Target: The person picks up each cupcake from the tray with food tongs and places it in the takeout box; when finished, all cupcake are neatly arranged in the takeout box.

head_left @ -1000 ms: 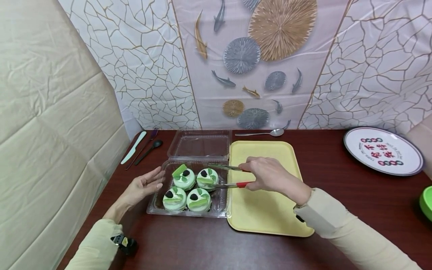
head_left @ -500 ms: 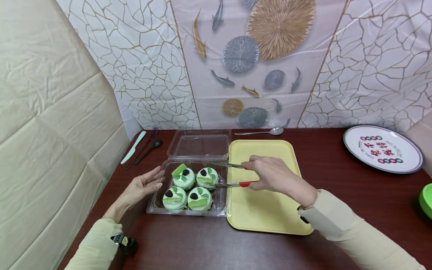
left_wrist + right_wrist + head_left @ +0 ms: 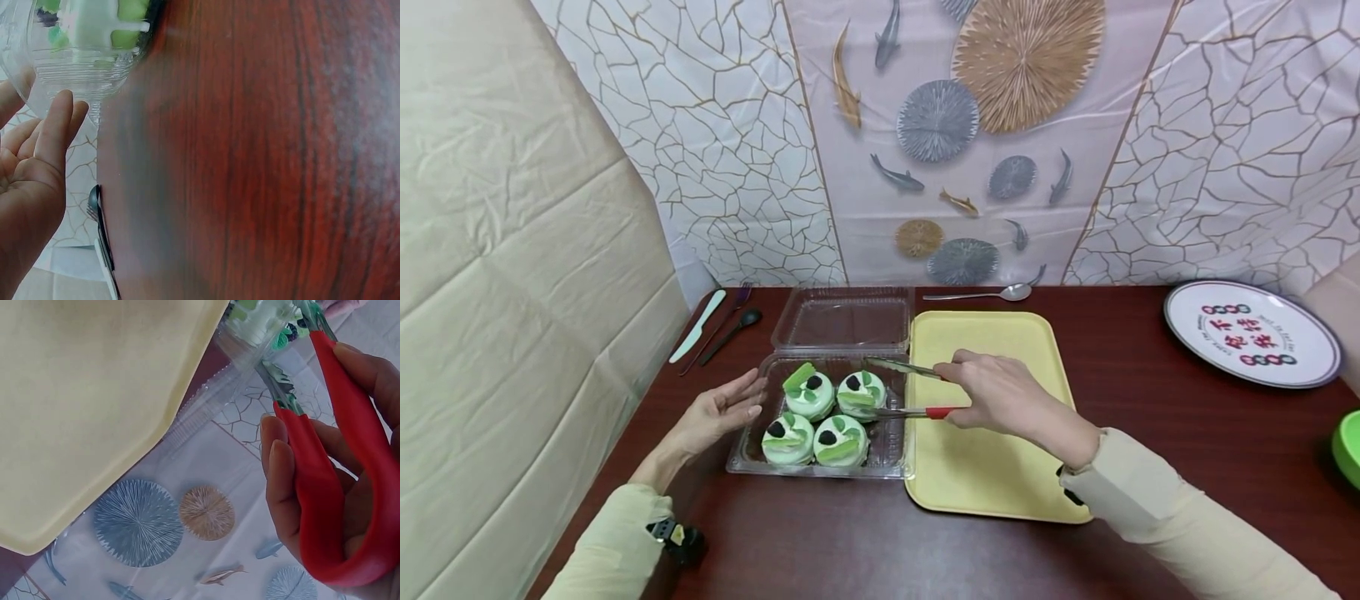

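Observation:
My right hand point(image 3: 1000, 390) grips red-handled tongs point(image 3: 325, 506), their metal arms spread apart over the right side of a clear plastic box point(image 3: 887, 454). The lower arm reaches the back-right green cake point(image 3: 860, 390); whether it touches is unclear. Three more green cakes sit in the box: back left point(image 3: 808, 398), front left point(image 3: 787, 442) and front right point(image 3: 841, 443). Each bears a dark berry and green garnish. My left hand point(image 3: 718, 417) has its fingers extended at the box's left wall, holding nothing. In the left wrist view its fingertips point(image 3: 61, 103) lie close against the clear wall.
A yellow tray point(image 3: 985, 333) lies right of the box, whose lid point(image 3: 842, 321) is folded back. Behind the tray is a metal spoon point(image 3: 1015, 292). Knife point(image 3: 697, 327), fork point(image 3: 730, 308) and black spoon point(image 3: 748, 318) lie back left. A white plate point(image 3: 1251, 333) and green bowl point(image 3: 1348, 450) stand right.
The right hand with the tongs shifts slightly right, then back left, the tong arms staying spread. The left hand stays by the box, and the cakes keep their places.

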A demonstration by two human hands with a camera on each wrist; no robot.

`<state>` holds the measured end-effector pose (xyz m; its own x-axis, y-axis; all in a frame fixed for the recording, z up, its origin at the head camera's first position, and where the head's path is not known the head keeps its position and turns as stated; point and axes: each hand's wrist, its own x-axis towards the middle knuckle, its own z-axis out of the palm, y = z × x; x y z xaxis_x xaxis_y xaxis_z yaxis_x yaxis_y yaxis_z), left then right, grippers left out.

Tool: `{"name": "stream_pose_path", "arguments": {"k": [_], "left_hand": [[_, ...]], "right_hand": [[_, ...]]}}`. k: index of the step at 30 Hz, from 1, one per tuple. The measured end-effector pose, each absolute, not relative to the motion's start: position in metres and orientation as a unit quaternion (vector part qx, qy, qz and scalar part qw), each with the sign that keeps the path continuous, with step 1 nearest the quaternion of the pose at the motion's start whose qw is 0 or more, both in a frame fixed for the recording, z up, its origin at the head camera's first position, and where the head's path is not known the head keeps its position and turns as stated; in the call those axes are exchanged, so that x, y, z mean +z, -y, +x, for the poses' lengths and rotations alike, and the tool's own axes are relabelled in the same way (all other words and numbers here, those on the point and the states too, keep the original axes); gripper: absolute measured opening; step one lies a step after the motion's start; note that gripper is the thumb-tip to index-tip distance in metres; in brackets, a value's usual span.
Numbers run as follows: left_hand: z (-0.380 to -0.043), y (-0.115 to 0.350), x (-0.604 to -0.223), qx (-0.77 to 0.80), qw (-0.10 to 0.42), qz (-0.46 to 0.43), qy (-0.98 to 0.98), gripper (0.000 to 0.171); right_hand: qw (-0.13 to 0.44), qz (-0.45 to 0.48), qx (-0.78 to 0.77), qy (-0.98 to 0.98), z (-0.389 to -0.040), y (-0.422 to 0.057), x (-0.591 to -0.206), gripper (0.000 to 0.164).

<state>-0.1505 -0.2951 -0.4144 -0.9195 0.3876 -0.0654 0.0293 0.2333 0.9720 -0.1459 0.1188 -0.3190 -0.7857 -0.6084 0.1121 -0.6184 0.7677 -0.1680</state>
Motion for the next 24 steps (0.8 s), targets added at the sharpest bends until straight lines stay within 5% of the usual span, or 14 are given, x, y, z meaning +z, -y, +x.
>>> {"name": "stream_pose_path", "arguments": {"k": [24], "left_hand": [[-0.149,0.295,-0.413,0.609,0.149,0.127,-0.768,0.073]], "right_hand": [[0.028,0.312,0.197,0.929,-0.145,-0.134,-0.335,0.054]]}}
